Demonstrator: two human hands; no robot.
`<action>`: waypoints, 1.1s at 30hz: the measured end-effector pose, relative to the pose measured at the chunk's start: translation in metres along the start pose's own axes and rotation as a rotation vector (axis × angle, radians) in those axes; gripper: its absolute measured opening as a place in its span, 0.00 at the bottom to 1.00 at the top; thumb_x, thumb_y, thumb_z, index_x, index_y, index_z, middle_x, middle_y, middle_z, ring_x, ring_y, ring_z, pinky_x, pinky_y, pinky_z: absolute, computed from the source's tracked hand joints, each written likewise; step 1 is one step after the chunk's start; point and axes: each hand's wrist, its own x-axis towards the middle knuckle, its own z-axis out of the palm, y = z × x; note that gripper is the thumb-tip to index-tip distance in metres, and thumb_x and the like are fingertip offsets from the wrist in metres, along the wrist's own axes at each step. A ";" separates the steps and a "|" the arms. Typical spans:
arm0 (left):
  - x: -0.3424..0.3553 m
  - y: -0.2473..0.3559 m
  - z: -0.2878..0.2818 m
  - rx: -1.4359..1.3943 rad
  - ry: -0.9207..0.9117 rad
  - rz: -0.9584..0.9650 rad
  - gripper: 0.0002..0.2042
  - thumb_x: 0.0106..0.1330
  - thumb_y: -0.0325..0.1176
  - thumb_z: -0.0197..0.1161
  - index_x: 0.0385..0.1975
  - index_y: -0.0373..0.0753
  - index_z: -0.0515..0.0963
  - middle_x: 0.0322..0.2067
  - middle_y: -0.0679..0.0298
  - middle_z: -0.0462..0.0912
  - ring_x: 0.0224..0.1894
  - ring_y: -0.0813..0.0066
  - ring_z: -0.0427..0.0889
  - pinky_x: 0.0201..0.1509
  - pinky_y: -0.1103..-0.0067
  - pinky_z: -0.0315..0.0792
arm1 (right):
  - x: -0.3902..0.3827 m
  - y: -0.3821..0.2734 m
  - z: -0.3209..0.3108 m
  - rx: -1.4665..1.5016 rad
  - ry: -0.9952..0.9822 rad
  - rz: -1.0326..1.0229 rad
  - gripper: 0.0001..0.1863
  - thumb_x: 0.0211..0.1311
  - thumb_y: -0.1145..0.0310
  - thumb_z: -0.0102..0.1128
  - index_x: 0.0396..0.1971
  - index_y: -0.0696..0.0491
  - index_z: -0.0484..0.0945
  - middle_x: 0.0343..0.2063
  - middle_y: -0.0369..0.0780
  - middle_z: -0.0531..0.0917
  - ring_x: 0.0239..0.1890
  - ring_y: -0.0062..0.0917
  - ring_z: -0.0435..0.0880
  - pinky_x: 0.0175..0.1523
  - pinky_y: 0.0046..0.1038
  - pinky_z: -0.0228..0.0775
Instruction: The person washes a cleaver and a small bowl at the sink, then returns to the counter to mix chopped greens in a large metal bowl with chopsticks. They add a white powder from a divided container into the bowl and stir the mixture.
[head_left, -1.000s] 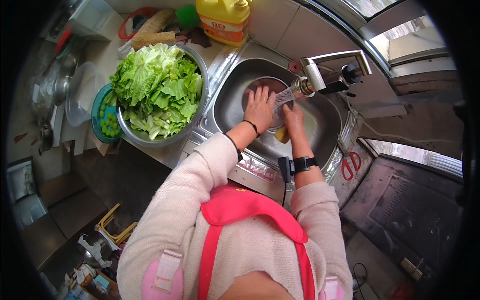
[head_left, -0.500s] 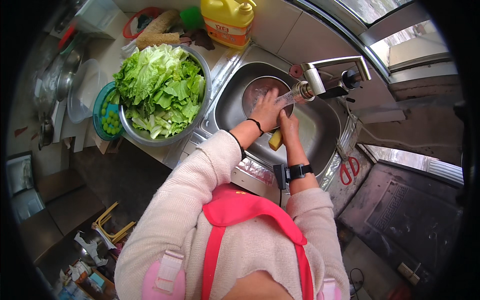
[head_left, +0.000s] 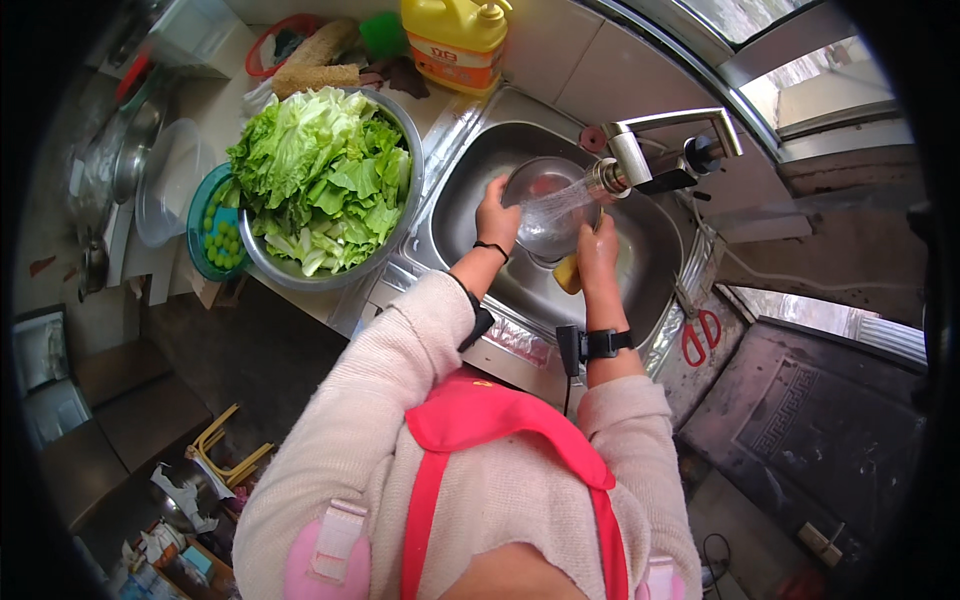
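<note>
Inside the steel sink [head_left: 648, 282], my left hand [head_left: 496, 220] grips the left side of a round metal bowl [head_left: 542, 238]. My right hand [head_left: 598, 250] holds the bowl's right side, fingers curled at the rim. A yellow object [head_left: 566, 276], perhaps a sponge, sits against or under my right hand; I cannot tell whether that hand holds it too. The faucet's spray head [head_left: 607, 177] pours water into the bowl.
Left of the sink stand a large bowl of lettuce [head_left: 325, 190] and a teal basin with green fruit [head_left: 217, 240]. A yellow jug [head_left: 450, 45] stands behind. Red scissors [head_left: 700, 336] lie at the right. A window [head_left: 810, 80] borders the back right.
My left hand has moved from inside the bowl, under the water, to its left rim. My right hand has shifted slightly rightward, still at the bowl's side.
</note>
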 end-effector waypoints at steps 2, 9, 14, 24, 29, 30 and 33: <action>-0.005 -0.007 0.009 -0.231 0.054 -0.347 0.20 0.46 0.19 0.58 0.43 0.34 0.70 0.39 0.56 0.76 0.39 0.68 0.77 0.44 0.77 0.70 | -0.001 0.006 0.007 0.056 0.036 -0.019 0.16 0.53 0.68 0.50 0.42 0.60 0.69 0.36 0.54 0.76 0.39 0.47 0.75 0.44 0.37 0.65; -0.037 0.002 0.024 -0.642 -0.050 -0.762 0.17 0.48 0.24 0.62 0.39 0.31 0.71 0.34 0.57 0.77 0.34 0.68 0.77 0.41 0.73 0.71 | -0.007 0.027 0.036 0.744 0.036 0.088 0.17 0.54 0.73 0.51 0.44 0.59 0.68 0.39 0.42 0.76 0.40 0.30 0.75 0.46 0.30 0.66; -0.028 0.010 0.010 0.248 -0.161 -0.007 0.25 0.48 0.25 0.57 0.50 0.38 0.64 0.45 0.48 0.72 0.49 0.52 0.70 0.51 0.71 0.66 | -0.022 0.018 0.049 1.288 -0.289 0.442 0.22 0.56 0.63 0.57 0.48 0.58 0.67 0.42 0.39 0.74 0.42 0.25 0.73 0.45 0.25 0.65; -0.007 0.072 -0.007 1.073 -0.559 0.488 0.14 0.47 0.30 0.59 0.36 0.41 0.68 0.25 0.50 0.77 0.27 0.51 0.78 0.31 0.65 0.72 | 0.006 -0.006 0.000 -0.354 -0.106 -0.429 0.13 0.41 0.71 0.54 0.33 0.50 0.76 0.31 0.44 0.78 0.34 0.41 0.76 0.37 0.37 0.68; 0.007 0.055 -0.006 0.679 -0.396 0.710 0.12 0.49 0.24 0.53 0.35 0.40 0.74 0.29 0.53 0.78 0.29 0.53 0.77 0.35 0.69 0.73 | 0.008 -0.010 -0.001 -0.167 0.066 -0.410 0.12 0.38 0.75 0.52 0.29 0.54 0.75 0.28 0.44 0.78 0.32 0.43 0.75 0.36 0.37 0.67; 0.007 0.048 -0.008 0.601 -0.254 0.670 0.16 0.49 0.22 0.52 0.40 0.41 0.73 0.33 0.55 0.78 0.33 0.54 0.77 0.38 0.70 0.73 | 0.008 -0.002 -0.003 0.020 0.063 -0.215 0.13 0.42 0.76 0.53 0.33 0.57 0.75 0.29 0.45 0.79 0.32 0.38 0.78 0.38 0.31 0.68; 0.005 0.034 -0.015 0.476 -0.430 -0.259 0.20 0.53 0.28 0.56 0.48 0.42 0.69 0.36 0.57 0.78 0.40 0.66 0.77 0.42 0.76 0.71 | 0.016 0.024 0.002 0.417 0.029 0.152 0.14 0.47 0.74 0.55 0.37 0.61 0.74 0.31 0.45 0.80 0.33 0.30 0.78 0.40 0.27 0.67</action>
